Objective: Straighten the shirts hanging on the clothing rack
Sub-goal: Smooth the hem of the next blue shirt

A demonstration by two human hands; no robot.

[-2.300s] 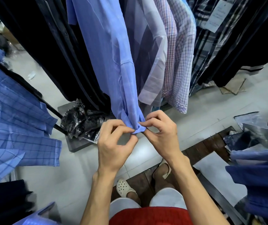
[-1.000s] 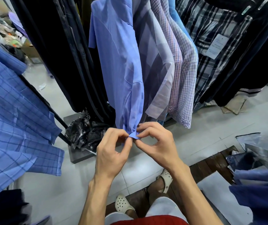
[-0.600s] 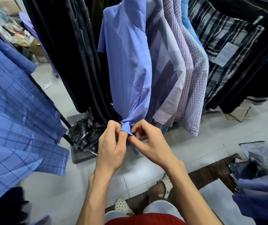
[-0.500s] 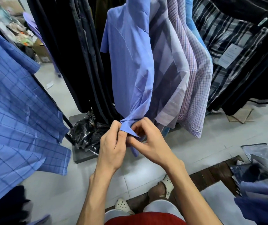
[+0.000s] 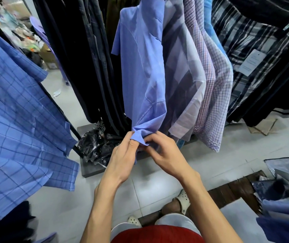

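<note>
A plain blue shirt hangs at the middle of the rack, its bottom hem bunched together. My left hand pinches that hem from the left side. My right hand grips the same hem from the right, fingers curled over the cloth. Both hands meet just under the bunched fabric. To the right hang a grey-lilac shirt and two checked shirts. Dark garments hang to the left of the blue shirt.
Blue plaid shirts fill the left side on another rack. Black plastic bags lie on the grey rack base. A striped dark shirt with a paper tag hangs at right. Packaged clothes sit low right on the tiled floor.
The view has tilted up and moved closer. Both hands have kept hold of the blue shirt's hem and drawn together, gathering the cloth more tightly.
</note>
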